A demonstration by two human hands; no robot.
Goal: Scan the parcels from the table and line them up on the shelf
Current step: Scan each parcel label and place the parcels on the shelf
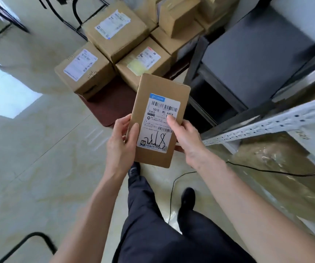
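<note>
Between my two hands, above the pale tiled floor (29, 168), I hold a flat brown parcel (160, 103) with its white shipping label (159, 124) facing up at me. My left hand (120, 143) grasps the parcel's left edge, thumb lying on the top face; my right hand (186, 135) grasps the right edge, thumb pressed on the label near the barcodes. Black handwriting marks the label's lower part. Beyond the parcel, a dark red table (111, 107) carries several more cardboard boxes (115, 29) packed close together, most with labels. To my right I see the white perforated shelf frame (278, 122), and a black cable (172, 196) trails over the floor by my feet.
</note>
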